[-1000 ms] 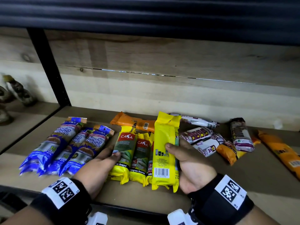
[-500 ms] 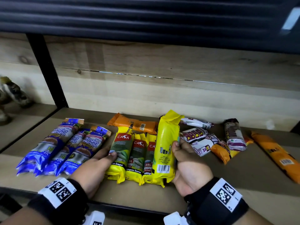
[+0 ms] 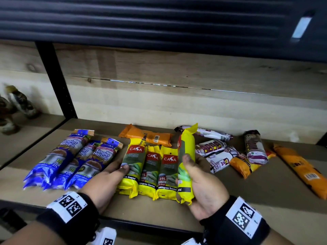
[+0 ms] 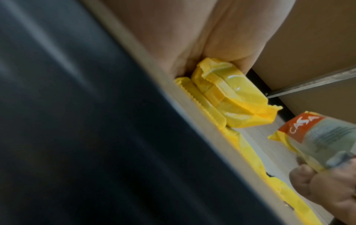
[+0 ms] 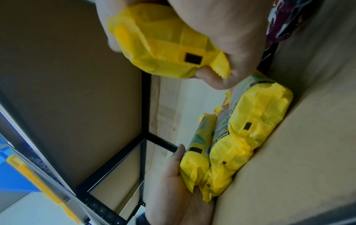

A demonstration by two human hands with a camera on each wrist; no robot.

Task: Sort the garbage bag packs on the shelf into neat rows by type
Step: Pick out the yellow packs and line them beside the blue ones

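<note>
Three yellow CASA packs (image 3: 153, 172) lie side by side on the wooden shelf (image 3: 247, 190). My right hand (image 3: 203, 184) grips a fourth yellow pack (image 3: 185, 156), raised on its edge at the right end of that row; the same pack (image 5: 165, 45) fills the right wrist view. My left hand (image 3: 106, 179) lies flat with straight fingers against the leftmost yellow pack (image 3: 132, 165), also the leftmost pack (image 5: 194, 156) in the right wrist view. Three blue Singlet Handle packs (image 3: 70, 160) lie in a row to the left.
An orange pack (image 3: 146, 135) lies behind the yellow row. White and purple packs (image 3: 217, 152) and more orange packs (image 3: 304, 170) are scattered on the right. A black upright post (image 3: 56, 82) divides the shelf; figurines (image 3: 17, 103) stand in the left bay.
My right hand has turned the fourth yellow pack from back-side-up with its barcode showing onto its edge, so its printed front now faces the row. My left hand stays against the row.
</note>
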